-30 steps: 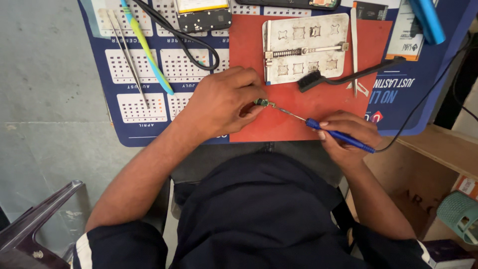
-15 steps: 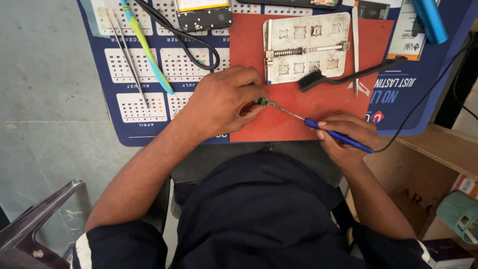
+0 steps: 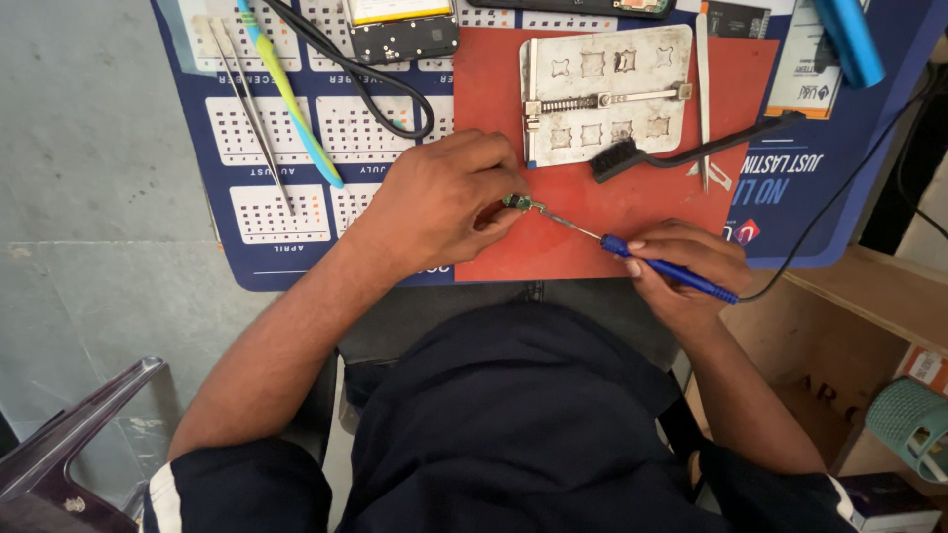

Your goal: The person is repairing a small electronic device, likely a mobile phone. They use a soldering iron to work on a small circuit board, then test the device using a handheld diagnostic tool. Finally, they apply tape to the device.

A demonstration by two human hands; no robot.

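While the right hand (image 3: 681, 265) grips a blue soldering iron (image 3: 664, 267) like a pen, its tip meets a small green part (image 3: 518, 203) pinched in the left hand (image 3: 439, 202) fingers, approx. mid red mat (image 3: 592, 212). Beyond: black brush (image 3: 691, 150), metal holder plate (image 3: 604, 91), tweezers (image 3: 252, 114) on calendar mat (image 3: 286, 197).

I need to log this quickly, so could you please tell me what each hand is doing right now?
Left hand: closed, pinching a small green circuit board on the red mat.
Right hand: closed around a blue soldering iron, tip at the board.
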